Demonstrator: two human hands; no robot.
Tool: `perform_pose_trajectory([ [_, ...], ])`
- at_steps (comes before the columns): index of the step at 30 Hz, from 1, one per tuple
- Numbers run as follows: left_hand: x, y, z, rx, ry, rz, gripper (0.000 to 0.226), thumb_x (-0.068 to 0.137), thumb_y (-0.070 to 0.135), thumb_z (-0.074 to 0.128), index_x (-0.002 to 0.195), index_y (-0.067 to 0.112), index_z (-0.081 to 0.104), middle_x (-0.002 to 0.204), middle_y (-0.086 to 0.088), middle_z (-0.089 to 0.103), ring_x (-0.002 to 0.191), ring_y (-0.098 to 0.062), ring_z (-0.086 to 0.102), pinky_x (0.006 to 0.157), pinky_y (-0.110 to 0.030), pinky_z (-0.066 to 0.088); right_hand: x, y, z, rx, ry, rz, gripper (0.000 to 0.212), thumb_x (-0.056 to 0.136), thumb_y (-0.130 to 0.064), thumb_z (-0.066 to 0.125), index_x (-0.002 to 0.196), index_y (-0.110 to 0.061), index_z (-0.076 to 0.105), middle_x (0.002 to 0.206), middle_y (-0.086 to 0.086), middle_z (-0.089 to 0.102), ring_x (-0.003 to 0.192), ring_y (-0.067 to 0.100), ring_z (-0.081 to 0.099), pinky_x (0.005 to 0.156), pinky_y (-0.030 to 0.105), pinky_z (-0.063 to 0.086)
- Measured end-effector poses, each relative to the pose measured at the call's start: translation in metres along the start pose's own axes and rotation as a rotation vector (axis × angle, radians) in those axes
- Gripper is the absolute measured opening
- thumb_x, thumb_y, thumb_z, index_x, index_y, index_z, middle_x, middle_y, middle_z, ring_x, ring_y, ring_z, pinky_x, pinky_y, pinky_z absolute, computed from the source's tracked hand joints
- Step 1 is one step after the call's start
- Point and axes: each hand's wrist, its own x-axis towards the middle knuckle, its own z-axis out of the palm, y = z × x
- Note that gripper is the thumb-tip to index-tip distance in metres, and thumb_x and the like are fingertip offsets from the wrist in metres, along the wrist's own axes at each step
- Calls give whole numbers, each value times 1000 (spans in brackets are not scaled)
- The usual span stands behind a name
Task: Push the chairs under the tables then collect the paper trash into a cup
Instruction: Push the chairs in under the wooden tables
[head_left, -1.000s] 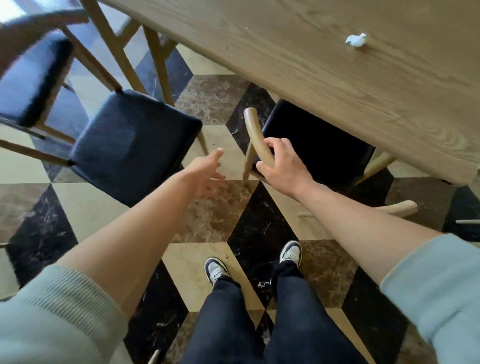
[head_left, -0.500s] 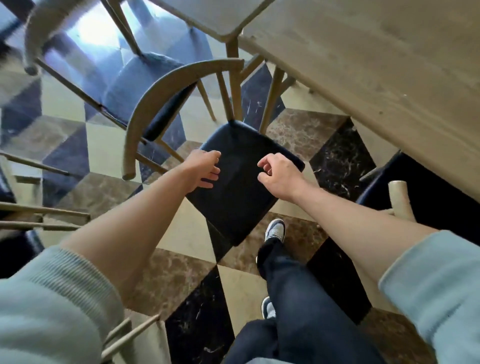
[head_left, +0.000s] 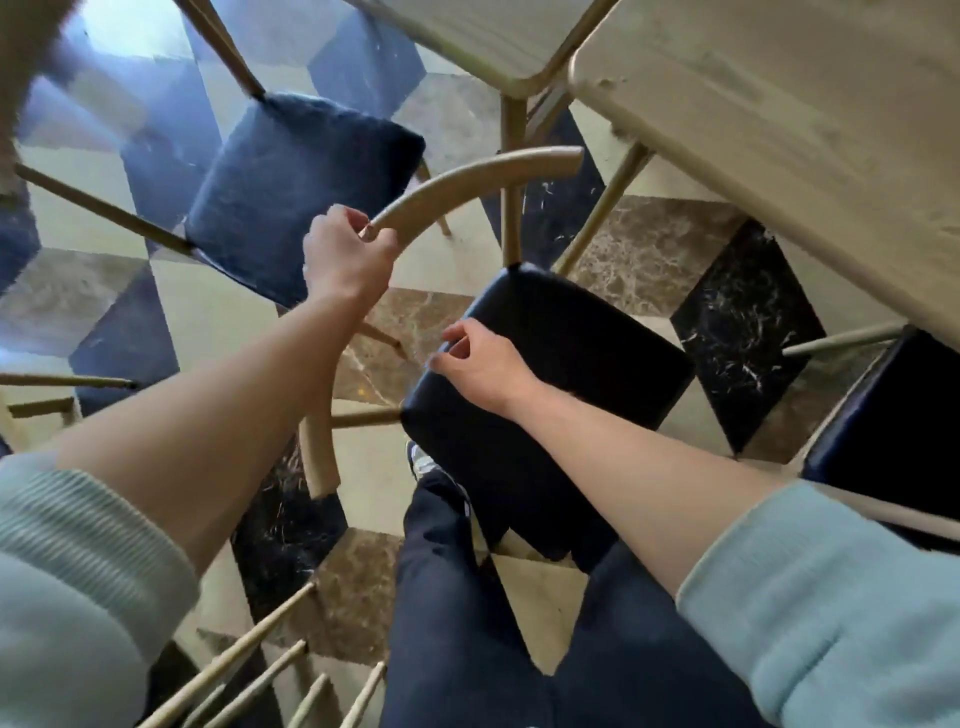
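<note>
A wooden chair with a black seat (head_left: 561, 353) and a curved backrest rail (head_left: 467, 189) stands in front of me, beside the light wooden table (head_left: 779, 135). My left hand (head_left: 345, 254) is closed around the curved rail. My right hand (head_left: 478, 364) rests at the near left edge of the black seat, fingers curled at the seat's rim. No paper trash or cup is in view.
A second chair with a dark seat (head_left: 301, 187) stands to the left. Another table's corner (head_left: 483, 47) shows at the top. A black seat (head_left: 893, 431) sits under the table at right. Chair spindles (head_left: 249, 675) rise at bottom left. My legs stand on the chequered marble floor.
My left hand rose from the seat and took hold of the curved backrest rail. My right hand moved to the seat's left edge. The view turned further left and closer.
</note>
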Motion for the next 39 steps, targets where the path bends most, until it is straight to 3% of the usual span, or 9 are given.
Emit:
perform_pose_trajectory([
  [2,31,9,7,11,-62,69,60,78,62,68,117,17,67,111,-4,69,98,-22,67,82,-35,56,21,-14,16,103,-19,78,47,92,-42,70,131,-21,55,114,-2,65,109,19,61,88,32,45],
  [5,66,32,7,26,-319,135,65,64,76,70,95,18,72,80,2,69,73,-16,68,54,-26,47,45,-40,45,234,-135,178,71,84,-48,76,142,-18,47,129,0,58,118,19,55,93,31,43],
  [8,92,38,8,250,-666,269,47,80,49,81,111,16,71,93,-4,71,86,-23,71,70,-35,57,66,-68,81,272,-172,233,88,72,-59,81,143,-19,46,138,5,57,124,23,56,107,42,46],
  [12,107,31,23,215,-830,194,45,82,10,82,124,11,64,107,-15,72,92,-31,76,87,-48,64,82,-87,120,516,-39,387,56,76,-53,80,111,-16,57,123,12,68,111,30,65,101,49,52],
  [14,111,26,24,166,-830,191,41,79,5,81,117,11,67,101,-17,75,90,-32,77,87,-52,64,85,-94,132,575,15,451,37,75,-44,77,94,-21,55,109,12,71,101,31,69,94,46,56],
  [18,113,20,24,87,-832,205,32,79,4,78,110,9,71,95,-20,74,90,-35,75,87,-50,64,85,-105,146,612,211,489,53,66,-37,66,114,-26,48,94,-4,62,83,20,64,72,28,52],
  [21,105,16,22,47,-815,211,24,80,3,76,102,8,69,81,-14,69,73,-28,69,70,-38,60,77,-102,152,597,262,478,47,70,-34,64,112,-31,45,85,-14,57,69,7,58,58,21,44],
  [26,80,8,30,-61,-777,149,23,80,0,74,93,16,64,72,-9,63,62,-19,61,55,-32,54,52,-71,147,431,276,486,41,72,-40,62,109,-34,45,85,-13,58,70,16,62,66,28,49],
  [39,-44,54,96,-436,-442,-281,19,81,11,66,89,21,52,86,-13,66,74,-27,68,59,-42,60,-66,46,-17,-133,95,392,31,68,-41,56,99,-38,55,88,-5,64,79,23,65,69,40,56],
])
